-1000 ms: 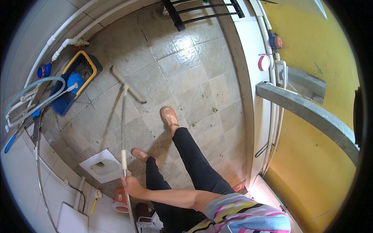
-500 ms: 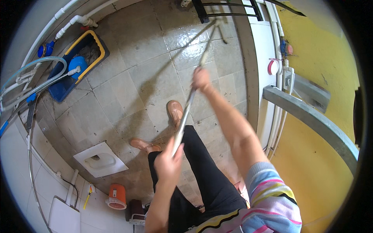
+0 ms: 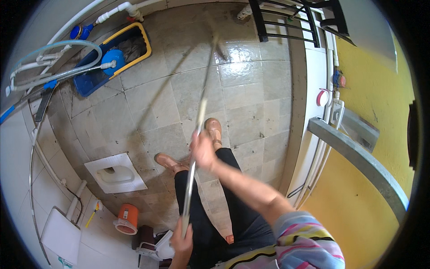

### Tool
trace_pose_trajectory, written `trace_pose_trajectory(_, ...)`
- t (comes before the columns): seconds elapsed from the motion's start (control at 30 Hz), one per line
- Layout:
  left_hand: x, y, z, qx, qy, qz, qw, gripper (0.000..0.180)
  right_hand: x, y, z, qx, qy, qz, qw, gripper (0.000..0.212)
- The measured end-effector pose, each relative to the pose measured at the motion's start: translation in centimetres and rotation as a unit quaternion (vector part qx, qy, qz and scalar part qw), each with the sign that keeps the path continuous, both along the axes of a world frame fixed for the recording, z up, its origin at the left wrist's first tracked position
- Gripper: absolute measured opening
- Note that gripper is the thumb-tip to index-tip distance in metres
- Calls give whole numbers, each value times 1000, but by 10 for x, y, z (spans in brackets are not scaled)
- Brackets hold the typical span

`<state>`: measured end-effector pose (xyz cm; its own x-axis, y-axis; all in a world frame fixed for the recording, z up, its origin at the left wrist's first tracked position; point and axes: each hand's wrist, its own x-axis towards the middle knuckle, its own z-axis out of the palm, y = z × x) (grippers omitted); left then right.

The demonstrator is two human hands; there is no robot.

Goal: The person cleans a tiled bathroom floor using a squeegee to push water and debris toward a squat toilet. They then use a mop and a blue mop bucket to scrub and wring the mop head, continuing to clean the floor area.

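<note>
Pole [image 3: 190, 181], long and thin, slants up and slightly right from the person's lap, its lower end by the left thigh and its far end reaching over grey floor tiles [image 3: 244, 114]; the head at that far end is blurred, below a black metal rack [image 3: 289, 24] at the top edge. Right hand [image 3: 203, 150], fingers curled round the pole, grips it partway along, just beside the right shoe [image 3: 215, 128]; the left hand [image 3: 181, 242], lower and nearer the body, is closed round the pole near its bottom end, in front of black trousers [image 3: 233, 170]; both hands are slightly blurred. Left of the feet, a white squat toilet [image 3: 139, 179] is set in the floor; nearer the person, beside the white-tiled wall, stands an orange bucket [image 3: 128, 213]. At upper left lies a dark blue tub with a yellow rim [image 3: 130, 65], well apart from both hands; dark grey material and a round blue object [image 3: 113, 59] are in it, with pipes and hoses alongside. On the right, a grey metal bar [image 3: 354, 154] crosses before a yellow wall [image 3: 385, 80].
</note>
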<state>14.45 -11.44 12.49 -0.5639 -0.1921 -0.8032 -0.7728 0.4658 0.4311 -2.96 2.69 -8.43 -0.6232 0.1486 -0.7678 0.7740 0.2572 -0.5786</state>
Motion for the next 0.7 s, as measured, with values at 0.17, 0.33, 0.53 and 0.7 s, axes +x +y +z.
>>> trace_pose_trajectory(0.17,-47,46,-77,51,-18,62,997,36,-89,45,-80,121,9,20,992,44)
trace_pose_trajectory(0.33,43,-9,-1,-19,-71,56,996,37,70,-43,-57,152,-8,189,970,36)
trace_pose_trajectory(0.53,158,-58,148,-143,-115,134,974,40,248,-219,39,-122,138,477,859,28)
trace_pose_trajectory(0.7,196,-65,177,-185,-162,249,937,41,247,-260,99,-127,-96,294,943,21)
